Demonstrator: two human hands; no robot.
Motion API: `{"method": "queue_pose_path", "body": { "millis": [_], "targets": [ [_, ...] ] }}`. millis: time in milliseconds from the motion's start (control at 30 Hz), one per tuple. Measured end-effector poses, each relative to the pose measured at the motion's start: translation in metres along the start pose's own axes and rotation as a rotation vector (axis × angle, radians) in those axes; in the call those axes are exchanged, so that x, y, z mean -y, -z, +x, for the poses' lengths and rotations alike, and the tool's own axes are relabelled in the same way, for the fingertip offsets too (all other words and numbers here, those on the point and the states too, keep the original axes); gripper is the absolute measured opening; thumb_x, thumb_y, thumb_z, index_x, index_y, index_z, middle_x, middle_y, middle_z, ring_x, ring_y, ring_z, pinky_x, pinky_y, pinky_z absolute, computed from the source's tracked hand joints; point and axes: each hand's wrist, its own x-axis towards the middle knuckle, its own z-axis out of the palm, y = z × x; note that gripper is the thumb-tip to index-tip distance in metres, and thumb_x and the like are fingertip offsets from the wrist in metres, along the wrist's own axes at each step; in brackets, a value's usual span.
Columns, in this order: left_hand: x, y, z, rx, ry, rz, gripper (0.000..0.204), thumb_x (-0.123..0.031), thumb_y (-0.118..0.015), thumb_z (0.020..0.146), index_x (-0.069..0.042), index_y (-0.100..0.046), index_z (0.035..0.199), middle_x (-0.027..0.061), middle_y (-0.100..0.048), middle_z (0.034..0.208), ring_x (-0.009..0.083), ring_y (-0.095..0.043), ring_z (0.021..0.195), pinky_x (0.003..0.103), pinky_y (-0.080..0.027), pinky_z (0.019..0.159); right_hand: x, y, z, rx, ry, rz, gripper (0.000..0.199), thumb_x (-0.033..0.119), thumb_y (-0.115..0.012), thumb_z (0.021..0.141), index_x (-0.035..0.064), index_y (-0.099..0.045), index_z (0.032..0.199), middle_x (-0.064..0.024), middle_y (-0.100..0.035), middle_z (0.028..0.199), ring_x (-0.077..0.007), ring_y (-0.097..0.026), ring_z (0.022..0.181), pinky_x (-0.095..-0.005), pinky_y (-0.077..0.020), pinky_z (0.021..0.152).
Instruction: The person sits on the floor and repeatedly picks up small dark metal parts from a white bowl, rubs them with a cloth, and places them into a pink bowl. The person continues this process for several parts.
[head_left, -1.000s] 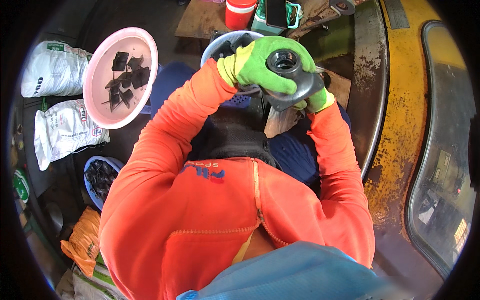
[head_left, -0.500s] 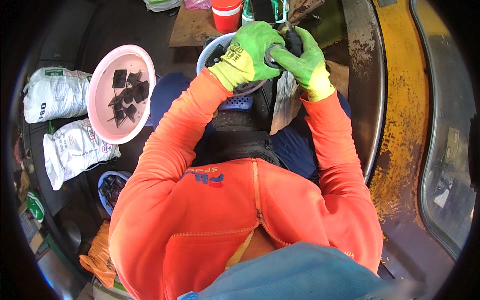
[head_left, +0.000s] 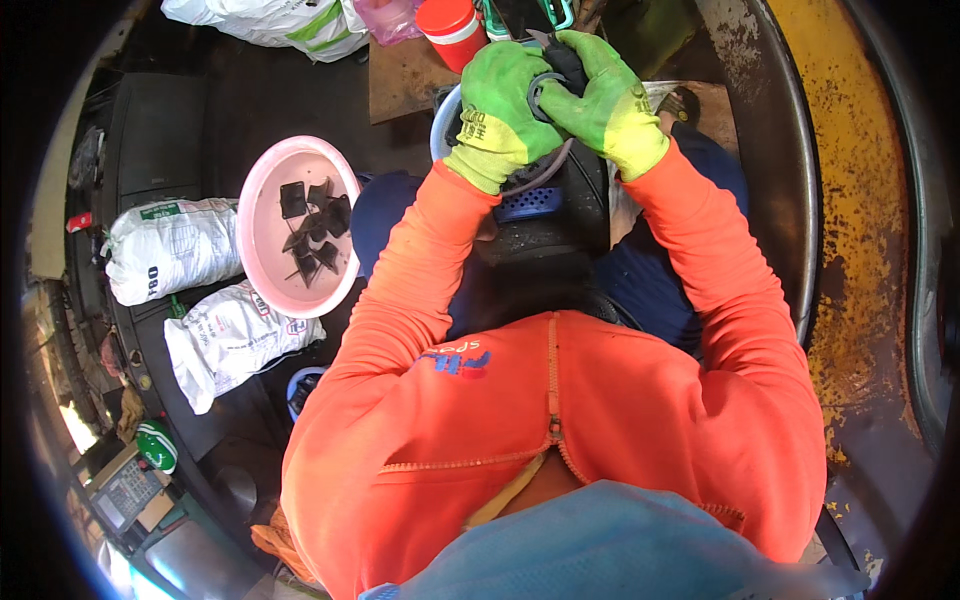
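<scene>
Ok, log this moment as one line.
left hand: holds dark ring | right hand: holds same, thumb across | pink basin: black pieces inside

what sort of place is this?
Likely a small workshop: a pink basin holds loose black parts, white sacks lie near it, and a large, worn yellow-painted surface stands at the right.

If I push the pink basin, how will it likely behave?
The pink basin should probably move easily, holding only scattered black pieces. Its smooth, even rim suggests stiffness. Those pieces lie jumbled, apparently loose, so they may slide.
</scene>
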Motion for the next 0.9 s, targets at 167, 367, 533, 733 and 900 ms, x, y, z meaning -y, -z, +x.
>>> {"method": "queue_pose_path", "body": {
  "millis": [167,367,533,733,900],
  "targets": [
    [0.004,0.014,-0.002,0.092,0.337,-0.258,0.045,-0.015,-0.084,0.065,-0.003,-0.065,0.103,0.0098,-0.066,0.100,0.0227,-0.063,0.090,0.035,-0.051,0.080,0.010,0.027,0.004,-0.087,-0.119,0.331,0.052,0.030,-0.072,0.083,-0.0028,-0.057,0.121,-0.0177,-0.066,0.104,-0.0234,-0.063,0.097,-0.0344,-0.0486,0.087],
    [0.011,0.018,-0.008,0.117,0.472,-0.335,0.044,-0.014,-0.084,0.071,-0.001,-0.063,0.108,0.0076,-0.065,0.100,0.0150,-0.063,0.091,0.030,-0.052,0.081,0.011,0.048,-0.003,0.028,-0.058,0.139,0.048,0.031,-0.065,0.088,-0.0052,-0.058,0.119,-0.0179,-0.067,0.104,-0.0243,-0.063,0.100,-0.0343,-0.0472,0.087],
    [0.008,0.020,-0.005,0.053,0.646,-0.508,0.041,-0.011,-0.080,0.074,0.000,-0.063,0.109,0.0065,-0.067,0.100,0.0137,-0.063,0.089,0.028,-0.052,0.080,0.006,0.052,-0.003,0.094,-0.172,0.041,0.033,0.023,-0.052,0.095,-0.0025,-0.060,0.114,-0.0200,-0.064,0.104,-0.0278,-0.062,0.095,-0.0351,-0.0475,0.083],
    [-0.011,0.034,0.005,-0.001,0.687,-0.680,0.041,-0.010,-0.079,0.074,0.000,-0.062,0.111,0.0087,-0.065,0.109,0.0149,-0.061,0.098,0.029,-0.051,0.084,0.004,0.041,-0.010,0.256,0.076,0.118,0.027,0.015,-0.057,0.094,0.0007,-0.062,0.116,-0.0152,-0.065,0.103,-0.0259,-0.063,0.095,-0.0333,-0.0486,0.083],
    [-0.031,0.029,0.005,-0.065,0.684,-0.803,0.046,-0.009,-0.079,0.075,0.000,-0.060,0.116,0.0089,-0.064,0.109,0.0155,-0.061,0.098,0.030,-0.051,0.085,0.000,0.007,-0.027,0.096,0.094,0.521,0.029,0.005,-0.065,0.089,0.0020,-0.062,0.118,-0.0058,-0.067,0.102,-0.0138,-0.062,0.094,-0.0273,-0.0496,0.081]
  ]
}}
